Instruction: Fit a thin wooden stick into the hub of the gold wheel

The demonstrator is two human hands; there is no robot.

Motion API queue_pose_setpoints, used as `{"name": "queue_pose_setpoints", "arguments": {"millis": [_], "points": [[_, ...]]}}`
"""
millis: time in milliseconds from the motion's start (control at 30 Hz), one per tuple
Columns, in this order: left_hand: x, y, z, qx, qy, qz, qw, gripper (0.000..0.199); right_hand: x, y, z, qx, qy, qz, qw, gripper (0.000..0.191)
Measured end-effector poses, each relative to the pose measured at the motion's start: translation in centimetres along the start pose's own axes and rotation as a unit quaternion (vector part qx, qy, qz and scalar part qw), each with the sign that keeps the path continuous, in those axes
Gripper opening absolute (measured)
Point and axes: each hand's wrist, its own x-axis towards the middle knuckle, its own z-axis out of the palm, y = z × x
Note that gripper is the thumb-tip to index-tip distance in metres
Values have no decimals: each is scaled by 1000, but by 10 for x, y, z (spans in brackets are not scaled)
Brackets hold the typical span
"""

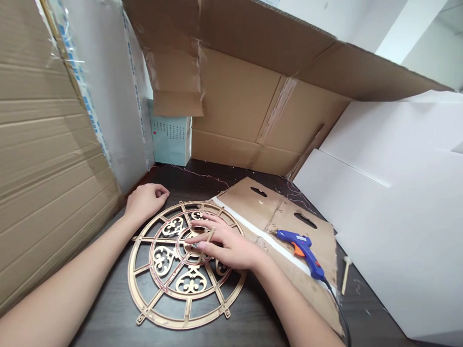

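A round wooden lattice frame (187,319), with spokes, concentric rings and scroll-shaped pieces, lies flat on the dark table. Over its hub is my right hand (227,241), palm down. Between the thumb and index finger shows a short, thin wooden stick (211,234); the fingertips touch or hover close to the hub, and a small dark bit there is too small to name. My left hand (144,202) rests on the table beyond the frame's upper left edge, fingers curled in, with nothing visible in them. A scroll-shaped piece (191,282) sits in the inner ring nearest me.
A blue glue gun (301,247) with an orange trigger lies on a flat cardboard sheet (249,197), its cord running to the front edge. Right of it is a small wooden stick with a pale head (345,274). Cardboard walls (234,92) and white boards (397,225) enclose the table.
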Motion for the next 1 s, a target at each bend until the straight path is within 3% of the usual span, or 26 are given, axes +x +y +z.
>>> {"name": "queue_pose_setpoints", "arguments": {"millis": [567, 1000], "points": [[0, 3, 1, 17, 4, -13, 1000, 45, -1, 2, 1, -6, 8, 2, 1000, 34], [-5, 8, -2, 83, -48, 4, 995, 51, 2, -2, 3, 4, 14, 8, 1000, 33]]}}
